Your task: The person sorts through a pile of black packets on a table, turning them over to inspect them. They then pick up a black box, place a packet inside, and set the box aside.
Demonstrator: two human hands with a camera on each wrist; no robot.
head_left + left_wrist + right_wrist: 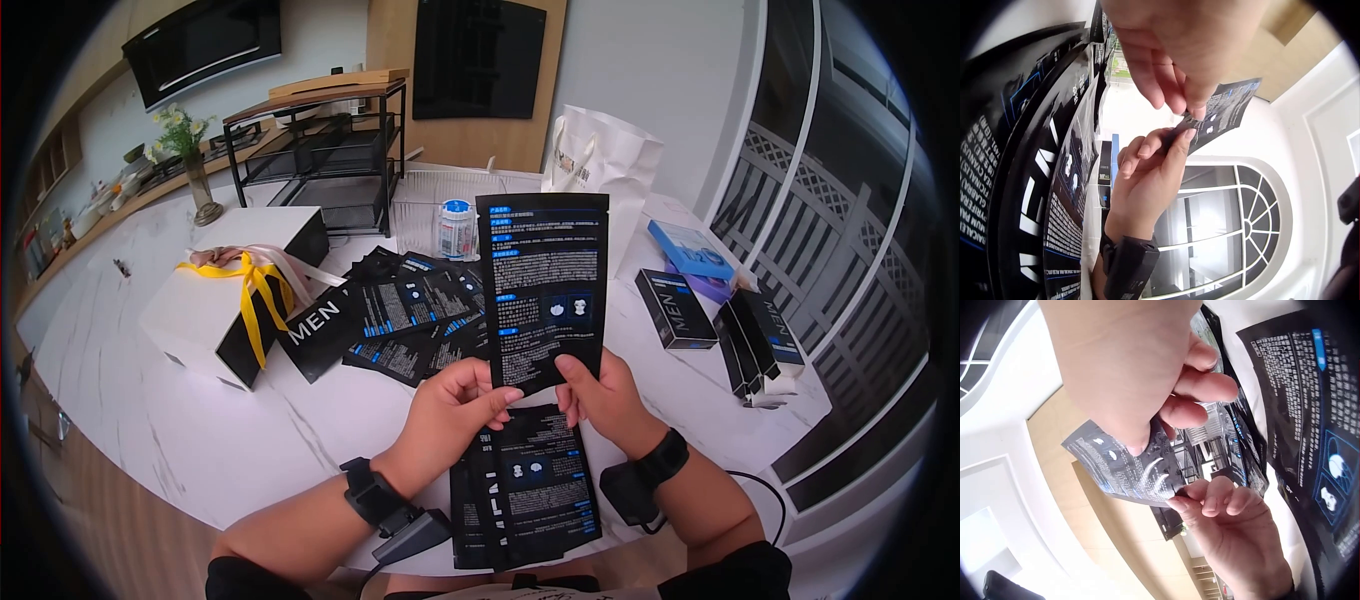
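Note:
A flat black pouch (545, 270) with white and blue print stands upright before me, held by its lower end. My left hand (455, 405) pinches its bottom left corner between thumb and fingers. At the lower right edge, my right hand (610, 400) grips it with the thumb on the printed face. The right wrist view shows the pouch (1129, 465) bowed between both hands. Below them, several similar black pouches (545, 500) lie overlapping at the table's near edge. Another heap of black pouches (410, 310) spreads on the table behind my left hand.
A white and black box (215, 330) with a yellow ribbon stands at left. Behind the pouches are a blue-lidded bottle (457, 230), a black rack (330, 165) and a white paper bag (605, 150). Black boxes (675, 308) and a blue box (690, 248) lie at right on the marbled table (290, 450).

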